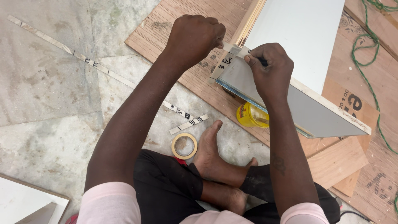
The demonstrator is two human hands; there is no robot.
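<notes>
Both hands [232, 52] on laminate strip [226, 62]

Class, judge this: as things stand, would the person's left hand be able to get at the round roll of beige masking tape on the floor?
Probably yes: the roll of masking tape lies uncovered beside the foot, but the left hand is busy at the grey board.

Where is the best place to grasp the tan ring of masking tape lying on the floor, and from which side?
Pinch the tan ring of masking tape across its rim from above, one finger in the open centre; it lies flat beside the foot.
</notes>
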